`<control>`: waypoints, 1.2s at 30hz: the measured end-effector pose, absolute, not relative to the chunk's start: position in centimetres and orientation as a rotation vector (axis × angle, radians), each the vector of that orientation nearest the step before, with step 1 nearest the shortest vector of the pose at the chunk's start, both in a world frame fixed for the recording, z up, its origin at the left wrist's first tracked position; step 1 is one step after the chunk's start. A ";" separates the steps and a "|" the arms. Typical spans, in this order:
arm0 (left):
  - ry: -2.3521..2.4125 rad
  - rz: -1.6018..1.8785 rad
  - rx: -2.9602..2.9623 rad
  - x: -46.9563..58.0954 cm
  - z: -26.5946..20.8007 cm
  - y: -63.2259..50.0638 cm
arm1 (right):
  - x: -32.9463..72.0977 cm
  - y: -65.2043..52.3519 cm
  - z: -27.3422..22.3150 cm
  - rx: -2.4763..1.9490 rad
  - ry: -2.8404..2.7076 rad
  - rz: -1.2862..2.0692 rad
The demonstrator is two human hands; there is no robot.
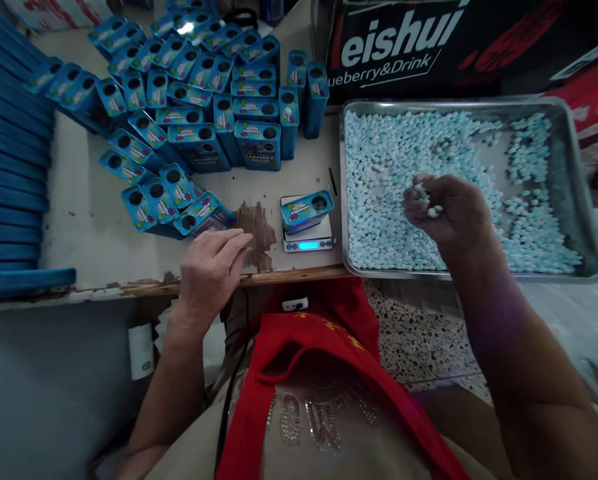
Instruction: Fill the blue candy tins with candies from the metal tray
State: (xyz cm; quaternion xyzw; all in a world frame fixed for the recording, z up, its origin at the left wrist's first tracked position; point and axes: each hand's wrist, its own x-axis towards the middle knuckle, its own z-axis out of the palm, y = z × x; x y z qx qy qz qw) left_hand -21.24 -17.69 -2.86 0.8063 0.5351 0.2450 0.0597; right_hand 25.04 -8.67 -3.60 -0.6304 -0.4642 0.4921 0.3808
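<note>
My right hand (453,207) is closed on a few pale blue candies (435,211), raised over a metal tray (471,272) of small white and pale blue candies (389,193). Left of that tray, a small digital scale (307,245) with a lit display carries a blue tin (306,211) lying tilted, a dark round hole in its top. At the table's front edge, my left hand (211,267) rests with its fingers stretched out to the right and nothing visible in them. Just beyond its knuckles, another blue tin (203,217) leans against upright ones.
Several upright blue tins (256,143) crowd the back left of the table (83,247). A stack of blue tins (11,173) lines the far left. Behind the tray stands a black printed box (403,50). A thin dark stick (333,181) lies beside the tray.
</note>
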 end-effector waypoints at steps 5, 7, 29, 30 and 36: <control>1.587 0.755 2.451 -20.4 -3.1 -18.0 | 24.5 -8.7 -3.3 -1.611 -1.270 1.213; 1.591 0.737 2.413 -20.5 -3.5 -18.4 | 23.5 -8.4 -2.7 -1.622 -1.018 1.310; 1.451 1.017 1.885 -12.9 -7.4 -12.9 | 20.6 -11.1 -2.7 -1.585 -1.919 0.570; 1.436 0.997 1.887 -12.3 -7.4 -12.2 | 20.2 -11.3 -3.0 -1.585 -1.842 0.613; 1.169 0.894 2.464 -8.2 -2.2 -8.6 | 15.7 -11.5 -4.7 -1.297 -0.799 1.484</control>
